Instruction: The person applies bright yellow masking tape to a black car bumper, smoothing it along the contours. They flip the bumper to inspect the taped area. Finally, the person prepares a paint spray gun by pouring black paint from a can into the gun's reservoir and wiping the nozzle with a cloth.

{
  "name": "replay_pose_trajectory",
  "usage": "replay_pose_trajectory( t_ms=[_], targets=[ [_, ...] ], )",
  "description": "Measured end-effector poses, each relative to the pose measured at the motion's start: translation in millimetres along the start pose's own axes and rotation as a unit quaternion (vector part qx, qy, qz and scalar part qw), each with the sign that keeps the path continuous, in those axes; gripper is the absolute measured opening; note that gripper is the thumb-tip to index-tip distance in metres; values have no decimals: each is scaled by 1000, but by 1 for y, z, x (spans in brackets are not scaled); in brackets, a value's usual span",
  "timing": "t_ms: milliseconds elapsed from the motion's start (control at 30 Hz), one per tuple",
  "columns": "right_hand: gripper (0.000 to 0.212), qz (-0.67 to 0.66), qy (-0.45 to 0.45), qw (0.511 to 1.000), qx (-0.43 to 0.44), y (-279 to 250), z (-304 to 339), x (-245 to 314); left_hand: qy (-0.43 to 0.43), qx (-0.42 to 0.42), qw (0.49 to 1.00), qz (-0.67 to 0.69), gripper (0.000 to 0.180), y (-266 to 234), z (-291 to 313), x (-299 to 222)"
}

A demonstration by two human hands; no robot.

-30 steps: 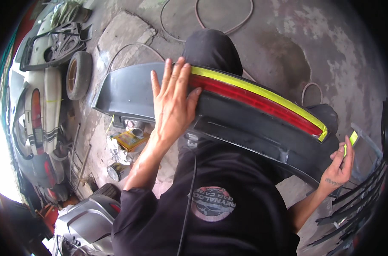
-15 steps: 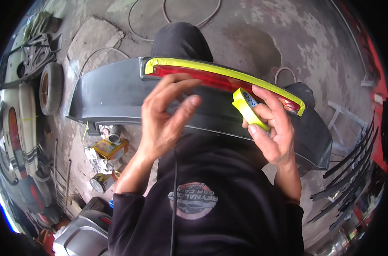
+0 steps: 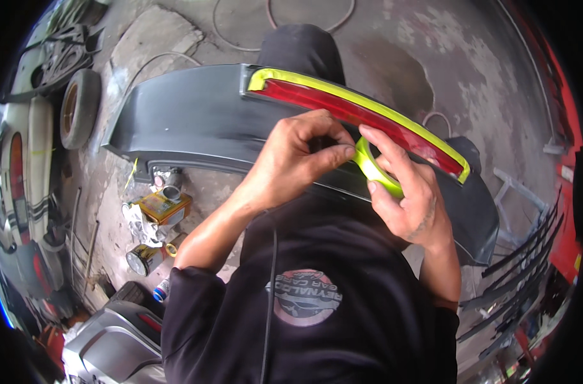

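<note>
My right hand (image 3: 414,195) holds a roll of bright yellow masking tape (image 3: 371,169), its fingers round the ring. At the roll's near-left side, my left hand (image 3: 298,153) pinches the tape's loose end between thumb and forefinger. Both hands are above a dark grey car spoiler (image 3: 182,115) that lies across my lap. Set into the spoiler is a long red light lens (image 3: 298,96). A strip of yellow tape (image 3: 362,97) runs along the lens's far edge and folds round its left and right ends. The lens's near edge is partly hidden by my hands.
On the concrete floor at left stand a yellow tin (image 3: 165,208), a can lying on its side (image 3: 144,259) and a wheel (image 3: 80,109). Car parts (image 3: 32,147) line the left side. Dark strips (image 3: 528,256) and a pale metal frame (image 3: 522,198) are at right. A hose (image 3: 240,46) curves beyond.
My left hand has moved right from over the spoiler and closed on the tape's end. The roll has turned slightly in my right hand. The whole view has shifted a little.
</note>
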State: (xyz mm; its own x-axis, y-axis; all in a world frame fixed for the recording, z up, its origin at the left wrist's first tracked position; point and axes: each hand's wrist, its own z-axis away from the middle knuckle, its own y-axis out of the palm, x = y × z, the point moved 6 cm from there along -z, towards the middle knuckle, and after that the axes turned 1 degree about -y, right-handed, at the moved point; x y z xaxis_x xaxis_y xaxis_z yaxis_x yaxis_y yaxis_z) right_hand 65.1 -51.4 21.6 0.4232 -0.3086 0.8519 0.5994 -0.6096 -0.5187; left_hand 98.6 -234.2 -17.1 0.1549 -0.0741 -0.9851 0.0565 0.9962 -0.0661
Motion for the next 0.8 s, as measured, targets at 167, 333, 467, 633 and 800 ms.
replay_pose_trajectory(
  t_ms=[167, 333, 467, 633, 800],
  targets=[
    [62, 58, -29, 998, 13, 2, -5, 2, 72, -62, 990, -108, 13, -18, 7, -8],
    [63, 101, -103, 988, 48, 3, -14, 6, 103, -138, 965, -199, 15, -54, 12, -4],
    [60, 139, -153, 978, 27, 8, -32, 16, 123, -162, 957, -206, 13, -82, 5, -4],
    [54, 170, -186, 968, -24, 16, -65, 42, 95, -189, 940, -268, 15, -113, -4, -12],
    [35, 238, -181, 954, -6, 26, -84, 49, 95, -196, 930, -295, 15, -125, -8, -7]
  ],
)
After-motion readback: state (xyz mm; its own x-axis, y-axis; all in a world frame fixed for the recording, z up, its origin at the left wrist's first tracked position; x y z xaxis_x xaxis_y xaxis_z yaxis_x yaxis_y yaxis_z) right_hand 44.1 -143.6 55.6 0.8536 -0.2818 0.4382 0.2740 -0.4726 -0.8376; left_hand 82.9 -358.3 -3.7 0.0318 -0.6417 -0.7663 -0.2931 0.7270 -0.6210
